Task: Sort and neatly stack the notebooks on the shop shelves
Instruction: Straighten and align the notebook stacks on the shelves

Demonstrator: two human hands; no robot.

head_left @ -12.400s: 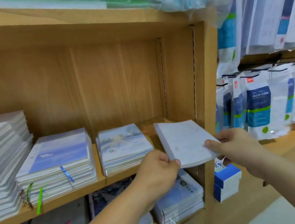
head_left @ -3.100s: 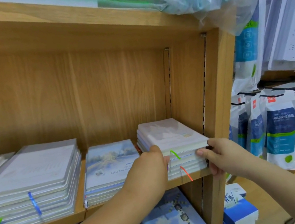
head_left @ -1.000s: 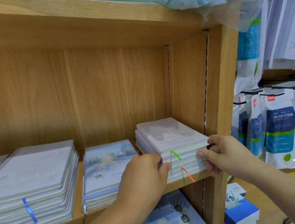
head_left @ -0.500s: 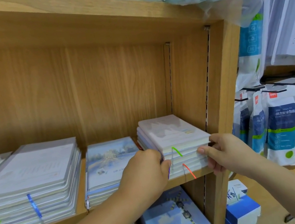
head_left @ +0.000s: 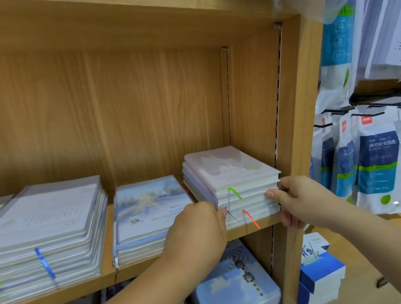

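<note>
Notebook stack (head_left: 232,173), one: it is sitting at the right end of the shelf (head_left: 59,297), long side running front to back, squarely between your hands. Your left hand (head_left: 197,230) is clasping its front-left corner, your right hand (head_left: 299,201) its front-right, equally near. Stacks showing here: three whole, a fourth cut off.

Open height stood above all three piles up to the upper shelf board (head_left: 91,23); a hand could pass there freely. The right-hand stack (head_left: 230,173) sat close to the side panel (head_left: 252,105), leaving only a thin slot; the right hand (head_left: 299,201) blocked its front corner; the left hand (head_left: 197,230) filled the gap between that stack and the landscape-cover pile (head_left: 150,206). A narrow strip of bare shelf (head_left: 109,248) parted that pile from the large pile (head_left: 38,226); hanging packets (head_left: 380,160) crowded the space beyond the upright (head_left: 301,107).
</note>
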